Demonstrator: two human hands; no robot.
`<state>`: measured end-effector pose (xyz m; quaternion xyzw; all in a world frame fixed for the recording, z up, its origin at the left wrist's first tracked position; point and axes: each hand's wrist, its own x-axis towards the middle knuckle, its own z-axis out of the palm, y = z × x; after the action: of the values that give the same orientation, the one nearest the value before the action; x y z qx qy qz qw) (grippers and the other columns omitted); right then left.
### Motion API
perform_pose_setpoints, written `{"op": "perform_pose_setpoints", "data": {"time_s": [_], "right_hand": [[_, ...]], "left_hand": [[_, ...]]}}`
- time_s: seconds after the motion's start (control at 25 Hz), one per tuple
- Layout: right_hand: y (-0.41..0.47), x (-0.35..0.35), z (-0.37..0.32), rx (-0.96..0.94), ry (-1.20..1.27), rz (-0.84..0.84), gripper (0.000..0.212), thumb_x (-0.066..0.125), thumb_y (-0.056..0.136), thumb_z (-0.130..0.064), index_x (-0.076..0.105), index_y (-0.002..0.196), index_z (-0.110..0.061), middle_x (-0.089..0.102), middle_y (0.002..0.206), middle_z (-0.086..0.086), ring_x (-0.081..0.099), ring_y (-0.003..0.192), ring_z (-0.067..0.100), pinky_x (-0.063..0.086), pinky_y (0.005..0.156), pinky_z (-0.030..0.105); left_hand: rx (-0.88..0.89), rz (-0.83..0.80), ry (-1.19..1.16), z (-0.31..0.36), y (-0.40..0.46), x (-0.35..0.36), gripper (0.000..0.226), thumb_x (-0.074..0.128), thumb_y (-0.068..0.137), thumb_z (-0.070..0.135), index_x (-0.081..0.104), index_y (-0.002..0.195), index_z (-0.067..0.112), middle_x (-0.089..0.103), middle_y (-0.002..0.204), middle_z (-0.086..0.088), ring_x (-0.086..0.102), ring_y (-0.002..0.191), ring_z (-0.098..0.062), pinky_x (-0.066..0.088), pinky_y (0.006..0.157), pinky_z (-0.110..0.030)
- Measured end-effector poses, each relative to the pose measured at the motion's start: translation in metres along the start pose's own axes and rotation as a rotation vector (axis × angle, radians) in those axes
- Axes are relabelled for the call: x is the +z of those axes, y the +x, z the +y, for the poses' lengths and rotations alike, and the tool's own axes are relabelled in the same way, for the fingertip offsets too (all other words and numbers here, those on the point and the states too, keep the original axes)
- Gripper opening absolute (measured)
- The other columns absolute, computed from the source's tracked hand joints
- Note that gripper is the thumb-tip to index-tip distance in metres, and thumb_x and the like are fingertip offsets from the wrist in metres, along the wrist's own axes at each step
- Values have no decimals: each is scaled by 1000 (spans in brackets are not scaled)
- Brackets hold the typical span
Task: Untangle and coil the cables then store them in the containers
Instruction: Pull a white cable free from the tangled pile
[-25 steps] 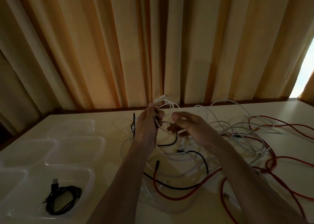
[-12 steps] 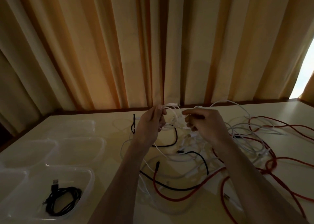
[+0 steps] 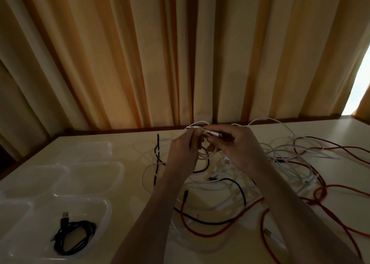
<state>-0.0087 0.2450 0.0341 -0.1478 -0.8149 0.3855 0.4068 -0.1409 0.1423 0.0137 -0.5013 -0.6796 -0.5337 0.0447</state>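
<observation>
A tangle of white, black and red cables [image 3: 236,185] lies spread over the pale table [image 3: 128,143]. Above it, my left hand [image 3: 184,149] and my right hand [image 3: 238,145] are raised close together, and both pinch the same white cable [image 3: 197,126], whose loops hang below my fingers. Red cable [image 3: 328,187] trails off to the right. Several clear plastic containers [image 3: 90,175] sit at the left. The nearest one [image 3: 104,205] holds a coiled black cable [image 3: 74,235] with a USB plug.
Orange-beige curtains [image 3: 180,53] hang right behind the table's far edge. A bright window gap [image 3: 360,91] shows at the right. The containers crowd the table's left front corner.
My hands have come closer together and risen slightly. The right hand moved left toward the left hand, drawing the white cable up between them.
</observation>
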Motion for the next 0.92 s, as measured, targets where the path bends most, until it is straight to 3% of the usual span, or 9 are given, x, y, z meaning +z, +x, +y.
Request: {"op": "perform_pose_setpoints", "data": {"time_s": [0.12, 0.24, 0.32, 0.36, 0.48, 0.6, 0.76, 0.84, 0.92], "right_hand": [[-1, -1, 1, -46, -56, 86, 26, 74, 94, -14, 79, 117, -24, 79, 93, -13, 75, 78, 0, 60, 80, 21], [-1, -1, 1, 6, -57, 100, 24, 73, 95, -13, 80, 113, -27, 77, 85, -17, 73, 75, -2, 58, 76, 16], [0, -3, 2, 32, -57, 75, 24, 73, 95, -11, 80, 111, -27, 74, 80, -20, 73, 74, -3, 56, 75, 15], [0, -3, 2, 37, -52, 63, 24, 73, 95, -10, 80, 111, -27, 74, 79, -19, 73, 73, -2, 57, 75, 16], [0, -4, 2, 29, -48, 63, 26, 72, 95, -9, 80, 111, -27, 76, 81, -16, 74, 71, 1, 60, 75, 21], [-1, -2, 3, -27, -112, 77, 30, 71, 94, -6, 80, 112, -28, 76, 88, -15, 73, 76, 1, 58, 75, 18], [-1, 0, 0, -113, -132, 113, 30, 73, 94, -9, 79, 116, -28, 75, 104, -19, 69, 96, -3, 53, 83, 12], [1, -1, 1, -47, -4, 107, 30, 74, 95, -17, 76, 122, -28, 75, 107, -16, 70, 101, 2, 55, 84, 17], [4, -3, 2, 139, 310, 57, 29, 70, 97, -15, 74, 125, -26, 76, 100, -5, 71, 94, 11, 56, 75, 26]], "left_hand": [[85, 77, 20, 3, -2, 2, 15, 60, 104, 22, 73, 107, 14, 66, 89, 16, 58, 78, 13, 38, 68, -2], [119, 138, 148, 2, -5, 7, 37, 70, 98, 28, 62, 132, 20, 62, 119, 9, 55, 102, 7, 42, 83, -5], [256, 111, 310, -7, -1, 9, 51, 71, 98, 21, 54, 146, 18, 56, 140, 4, 49, 130, -8, 43, 107, -22], [303, 78, 364, -12, 1, 10, 52, 69, 99, 17, 53, 148, 17, 57, 143, 3, 49, 135, -14, 44, 111, -34], [301, 9, 368, -15, 3, 13, 40, 62, 100, 11, 61, 141, 16, 73, 122, 2, 67, 114, -15, 52, 98, -42], [145, 12, 207, 0, -1, 10, 25, 59, 99, 5, 74, 116, 17, 75, 91, 9, 68, 83, -6, 54, 78, -22], [-120, -74, 53, 5, 3, 4, 30, 56, 96, -2, 78, 100, 19, 75, 79, 14, 67, 77, 8, 43, 68, -4], [-204, -14, -33, 7, 4, 0, 25, 57, 101, 8, 77, 94, 23, 75, 75, 14, 69, 76, 7, 47, 67, -8], [-237, 150, -103, 5, 5, -6, 23, 58, 104, 30, 77, 93, 24, 76, 75, 8, 73, 75, -6, 57, 69, -30]]}}
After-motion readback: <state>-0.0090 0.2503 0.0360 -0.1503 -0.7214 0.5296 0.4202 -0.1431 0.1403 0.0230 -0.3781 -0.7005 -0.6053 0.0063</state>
